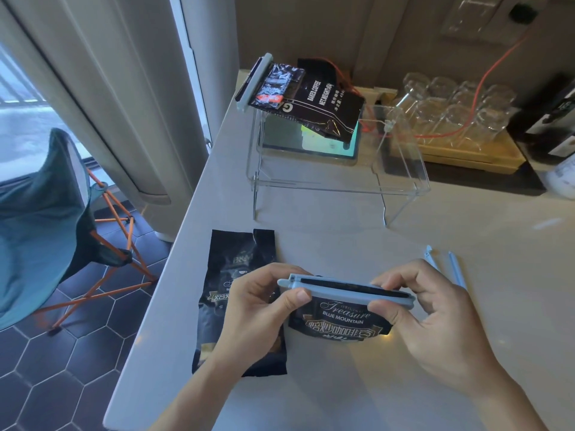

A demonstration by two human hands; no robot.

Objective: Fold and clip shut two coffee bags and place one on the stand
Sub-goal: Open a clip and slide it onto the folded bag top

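Near the counter's (466,213) front edge, left hand (258,309) and right hand (426,312) pinch the blue clip (345,290) closed over the folded coffee bag (339,318). Next, probably, press until it latches.

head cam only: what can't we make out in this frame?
- Blue clip on the Blue Mountain bag: whether latched; the right hand covers its end.
- That bag's fold: hidden under the clip.
- Second bag on the counter: lower label covered by the left hand.
- Device under the bag on the stand: mostly covered by it.
- Dark bottle: cut off by the right edge.
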